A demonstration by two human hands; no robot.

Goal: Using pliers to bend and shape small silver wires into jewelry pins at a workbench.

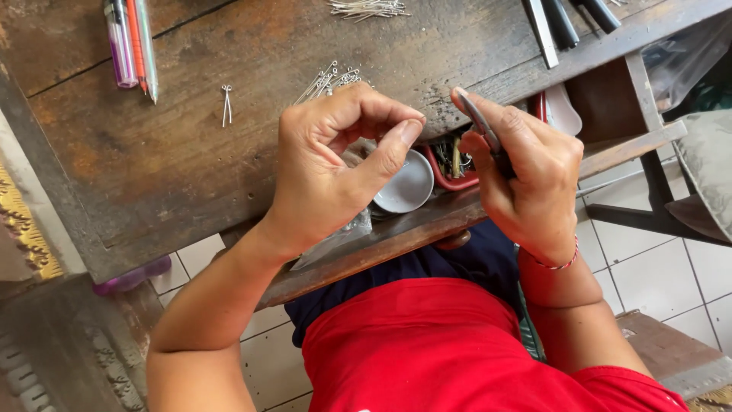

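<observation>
L hand (335, 164) pinched, R hand (526, 175) gripping pliers (488, 137), prob. over bench edge (396, 240).

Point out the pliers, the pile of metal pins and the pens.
pliers (482, 130), head view, on the jaw shaft in the right hand
pins (328, 80), head view, middle of the pile
pens (131, 46), head view, on the barrels

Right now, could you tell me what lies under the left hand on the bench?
Under the left hand show a bundle of metal pins, a round grey dish and a clear plastic bag. The hand covers most of each.
</observation>
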